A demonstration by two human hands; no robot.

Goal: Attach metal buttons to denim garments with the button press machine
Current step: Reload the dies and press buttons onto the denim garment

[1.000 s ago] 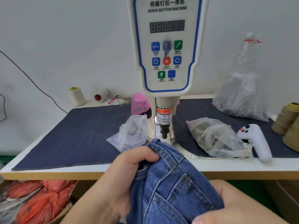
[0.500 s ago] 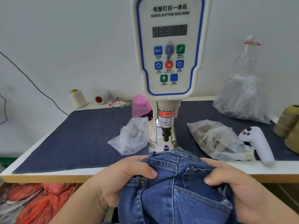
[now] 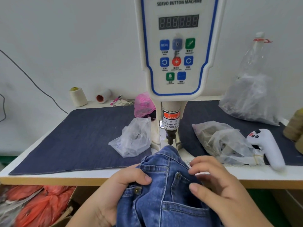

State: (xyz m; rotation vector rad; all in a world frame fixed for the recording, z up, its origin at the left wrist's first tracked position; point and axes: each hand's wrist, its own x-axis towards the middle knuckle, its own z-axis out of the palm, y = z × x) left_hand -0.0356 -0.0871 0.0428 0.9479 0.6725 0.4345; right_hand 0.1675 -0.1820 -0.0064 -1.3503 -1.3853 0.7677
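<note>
A blue denim garment (image 3: 165, 190) lies bunched at the table's front edge, its top fold pushed under the black punch (image 3: 170, 136) of the white servo button machine (image 3: 178, 51). My left hand (image 3: 114, 192) pinches the denim on its left side, thumb on top, just above a brass button (image 3: 137, 191) fixed to the fabric. My right hand (image 3: 218, 182) holds the garment's right edge with curled fingers beside a pocket corner. The machine's lower die is hidden by the denim.
Dark denim cloth (image 3: 78, 138) covers the table. Clear plastic bags lie left (image 3: 132, 140) and right (image 3: 224, 143) of the machine, with a pink bag (image 3: 143, 104) behind. A white controller (image 3: 268, 148), thread cones (image 3: 77, 96), and a large bag (image 3: 250, 99) stand around. Orange bags (image 3: 37, 208) sit below.
Both hands have pushed the denim forward, so its top fold now covers the lower die under the punch. My right hand has shifted from gripping the fabric's top to its right edge.
</note>
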